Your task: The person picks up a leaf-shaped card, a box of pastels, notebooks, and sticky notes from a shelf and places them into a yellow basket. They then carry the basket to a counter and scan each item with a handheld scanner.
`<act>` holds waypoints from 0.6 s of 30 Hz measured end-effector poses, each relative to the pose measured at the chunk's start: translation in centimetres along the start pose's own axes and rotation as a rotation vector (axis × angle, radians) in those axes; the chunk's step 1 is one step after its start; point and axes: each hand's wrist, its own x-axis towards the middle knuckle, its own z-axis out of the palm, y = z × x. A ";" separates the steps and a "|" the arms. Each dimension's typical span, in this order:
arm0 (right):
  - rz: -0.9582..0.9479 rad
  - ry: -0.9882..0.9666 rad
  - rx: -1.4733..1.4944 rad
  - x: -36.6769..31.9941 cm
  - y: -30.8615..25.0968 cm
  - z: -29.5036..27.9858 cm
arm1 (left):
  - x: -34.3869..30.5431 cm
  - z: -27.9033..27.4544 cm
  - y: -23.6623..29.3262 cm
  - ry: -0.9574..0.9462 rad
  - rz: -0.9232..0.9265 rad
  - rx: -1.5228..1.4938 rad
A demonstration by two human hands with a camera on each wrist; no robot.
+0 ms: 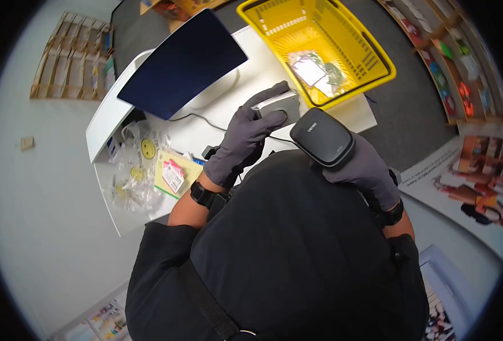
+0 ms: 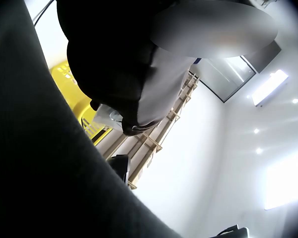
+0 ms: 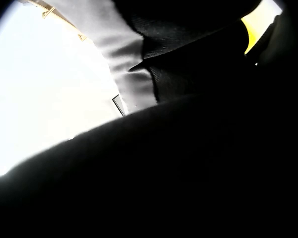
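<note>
In the head view my gloved left hand (image 1: 243, 136) holds a flat grey item (image 1: 281, 107) with a pale, shiny edge, thumb across its face. I cannot tell its exact kind. My gloved right hand (image 1: 371, 170) grips a black handheld barcode scanner (image 1: 322, 136), its rounded head beside the grey item and its handle hidden below. Right behind both stands a yellow shopping basket (image 1: 351, 31), with several clear-wrapped packets (image 1: 311, 71) inside. Dark sleeve and glove fill most of both wrist views, hiding the fingers; part of the basket (image 2: 67, 84) shows in the left one.
A monitor (image 1: 183, 62) stands on the white table (image 1: 257, 42), a black cable (image 1: 203, 118) running past it. To the left lie clear plastic bags (image 1: 135, 184) and a yellow-green pack (image 1: 189, 167) with a pink tagged item (image 1: 173, 175). Shelves (image 1: 442, 34) line the right side.
</note>
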 end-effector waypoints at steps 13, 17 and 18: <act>-0.132 -0.329 -0.203 7.7 -0.4 3.7 | -14.7 -19.3 -3.2 0.927 0.078 0.355; -0.135 -0.325 -0.318 8.7 -0.9 4.1 | -22.4 -27.3 -7.2 1.347 0.199 0.336; -0.132 -0.331 -0.322 8.8 -1.0 4.2 | -24.0 -28.8 -8.3 1.354 0.197 0.331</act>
